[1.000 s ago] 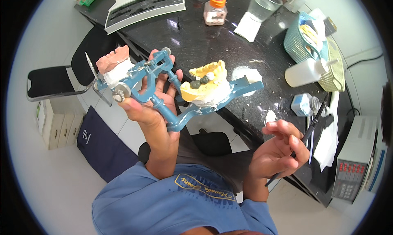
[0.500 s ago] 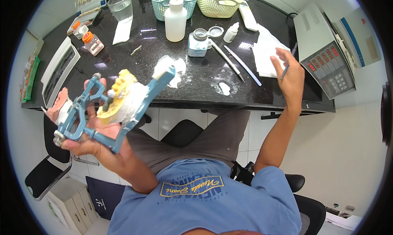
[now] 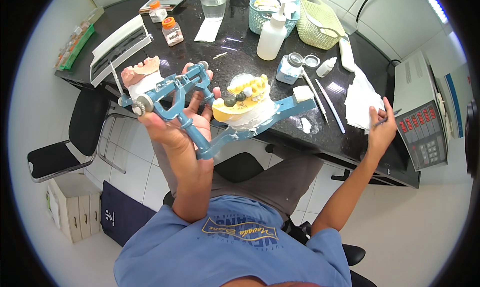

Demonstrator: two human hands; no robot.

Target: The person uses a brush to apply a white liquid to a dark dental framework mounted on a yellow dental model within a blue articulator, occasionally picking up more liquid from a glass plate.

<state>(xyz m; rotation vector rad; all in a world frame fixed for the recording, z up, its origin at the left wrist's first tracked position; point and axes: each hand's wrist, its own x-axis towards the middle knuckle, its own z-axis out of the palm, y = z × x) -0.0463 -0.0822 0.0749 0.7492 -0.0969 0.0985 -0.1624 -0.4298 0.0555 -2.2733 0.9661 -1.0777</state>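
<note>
My left hand (image 3: pixel 187 124) is closed around a blue dental articulator (image 3: pixel 185 122), raised in front of the table edge. Its two arms are spread wide apart. One bears a yellow tooth model (image 3: pixel 242 104) on white plaster, with two dark teeth and a pale one among the yellow. On the other is a pinkish tooth model (image 3: pixel 142 72), also set in white plaster. My right hand (image 3: pixel 382 129) pinches a thin dark tool (image 3: pixel 396 112) beside the white paper sheets (image 3: pixel 361 102). The tool's exact kind is hard to make out.
Behind the articulator stand a white pump bottle (image 3: pixel 271 39), an open blue-and-white jar (image 3: pixel 290 69) and a small dropper bottle (image 3: pixel 326 67). Two slim instruments (image 3: pixel 330 106) lie near white residue (image 3: pixel 306 125). A control unit with red digits (image 3: pixel 417 132) is at the right.
The view has shifted, so the table's things appear farther right and lower. My left hand has turned the articulator, bringing the tooth rows more into sight. My right hand still holds the thin tool.
</note>
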